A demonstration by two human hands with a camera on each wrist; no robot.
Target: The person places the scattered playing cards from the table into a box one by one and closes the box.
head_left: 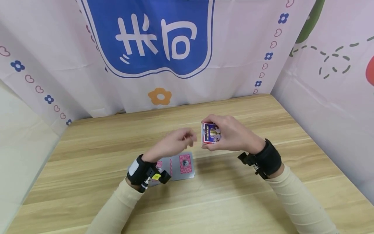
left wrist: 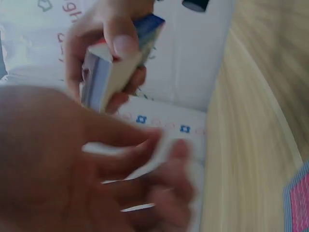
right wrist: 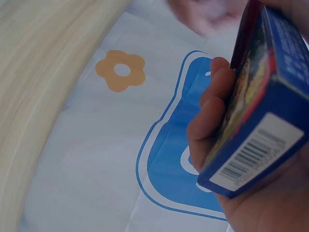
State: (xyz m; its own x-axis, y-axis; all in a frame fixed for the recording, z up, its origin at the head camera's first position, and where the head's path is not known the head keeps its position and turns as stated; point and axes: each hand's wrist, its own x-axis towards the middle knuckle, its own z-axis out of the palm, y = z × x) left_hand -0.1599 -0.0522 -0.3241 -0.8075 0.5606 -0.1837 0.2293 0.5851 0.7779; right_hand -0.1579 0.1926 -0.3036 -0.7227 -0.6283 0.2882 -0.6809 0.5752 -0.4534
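My right hand [head_left: 235, 134] grips a small card box [head_left: 212, 133] above the table, its thumb and fingers on opposite sides. The box is blue and red with a picture on its face, and a barcode [right wrist: 256, 150] marks one end. In the left wrist view its other end, pale with a flap, faces my left hand [head_left: 172, 143]. That hand hovers just left of the box, blurred, fingers loosely bent and nothing visible between them. Below it, red-patterned playing cards [head_left: 185, 163] with grey borders lie on the table, partly hidden by the left wrist.
The wooden table [head_left: 228, 201] meets a white cloth [head_left: 233, 74] with a blue emblem along its back edge. A pale wall covering [head_left: 330, 94] stands at the right side. Each wrist wears a black strap with a small camera [head_left: 248, 158].
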